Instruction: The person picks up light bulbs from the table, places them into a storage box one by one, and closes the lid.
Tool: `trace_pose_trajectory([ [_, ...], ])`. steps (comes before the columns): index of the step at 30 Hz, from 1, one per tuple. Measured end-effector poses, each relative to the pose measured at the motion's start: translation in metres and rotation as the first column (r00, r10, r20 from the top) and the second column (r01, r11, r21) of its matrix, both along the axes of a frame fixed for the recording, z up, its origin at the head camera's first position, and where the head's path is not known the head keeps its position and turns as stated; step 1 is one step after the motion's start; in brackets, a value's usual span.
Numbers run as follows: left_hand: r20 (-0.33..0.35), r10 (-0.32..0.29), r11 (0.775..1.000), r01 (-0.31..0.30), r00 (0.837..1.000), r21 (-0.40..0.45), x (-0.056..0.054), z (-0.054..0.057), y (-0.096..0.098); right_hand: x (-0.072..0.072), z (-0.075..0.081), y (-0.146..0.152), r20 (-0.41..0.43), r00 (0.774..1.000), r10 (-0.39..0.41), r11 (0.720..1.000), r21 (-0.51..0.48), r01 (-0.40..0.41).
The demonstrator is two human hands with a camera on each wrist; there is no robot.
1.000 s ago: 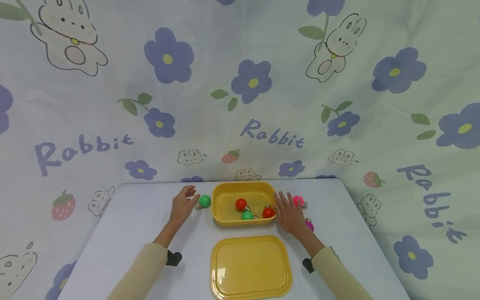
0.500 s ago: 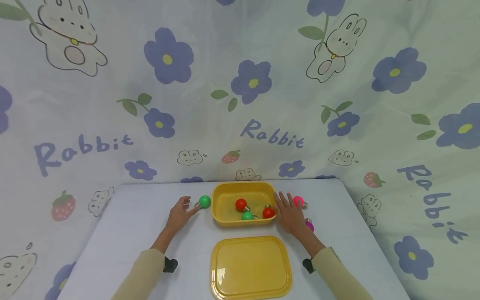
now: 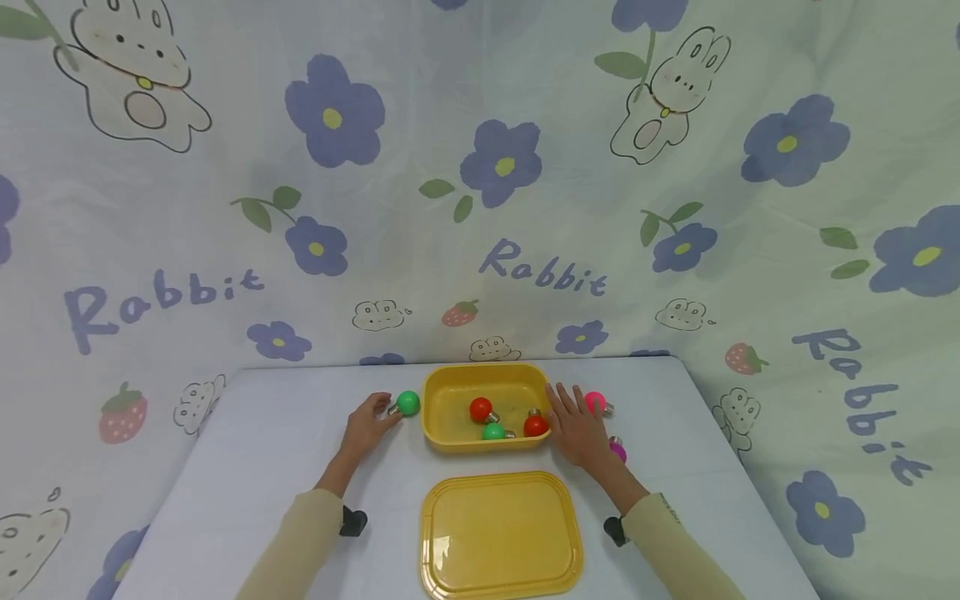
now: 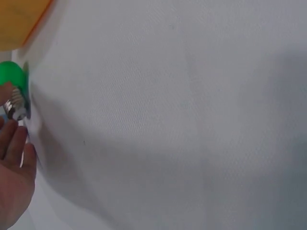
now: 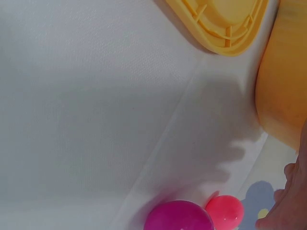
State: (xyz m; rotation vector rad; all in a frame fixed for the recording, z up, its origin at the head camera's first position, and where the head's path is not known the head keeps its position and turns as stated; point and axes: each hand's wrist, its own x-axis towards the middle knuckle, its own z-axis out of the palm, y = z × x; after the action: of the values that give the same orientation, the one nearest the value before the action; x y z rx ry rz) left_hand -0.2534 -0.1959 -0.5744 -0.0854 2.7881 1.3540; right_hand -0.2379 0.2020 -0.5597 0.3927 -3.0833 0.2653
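So there was this person in beige sleeves (image 3: 296,546) at a white-covered table (image 3: 277,450), both hands at work around a yellow plastic rectangular tub (image 3: 450,447) with rounded corners. The left hand (image 3: 362,431) was over by a round green light bulb with a silver screw base (image 3: 408,403), which lay on the table just left of the tub. The thumb was up against the bulb and the fingers were bent near its base in a narrow gap, but honestly I couldn't tell if it was properly pinched. The right hand (image 3: 577,429) was flat, fingers straight and a bit spread, right up at the tub's right end.

Inside the tub: a round red bulb (image 3: 481,409) near the middle, a second green bulb (image 3: 492,432) by the front wall, and another red bulb (image 3: 536,426) in the front right corner. A hot pink bulb (image 3: 595,403) and a magenta bulb (image 3: 618,452) lay beside the right hand. A flat yellow plastic lid-like panel (image 3: 501,533) sat in front of the tub.
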Motion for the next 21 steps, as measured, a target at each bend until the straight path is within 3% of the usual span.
trace_pose_trajectory([
  [21, -0.006, 0.002, 0.998, -0.003, 1.000, -0.066, -0.0006, -0.0009, 0.0029, -0.0003, -0.0010, 0.0004, 0.013, 1.000, -0.002, 1.000, -0.007, 0.002],
])
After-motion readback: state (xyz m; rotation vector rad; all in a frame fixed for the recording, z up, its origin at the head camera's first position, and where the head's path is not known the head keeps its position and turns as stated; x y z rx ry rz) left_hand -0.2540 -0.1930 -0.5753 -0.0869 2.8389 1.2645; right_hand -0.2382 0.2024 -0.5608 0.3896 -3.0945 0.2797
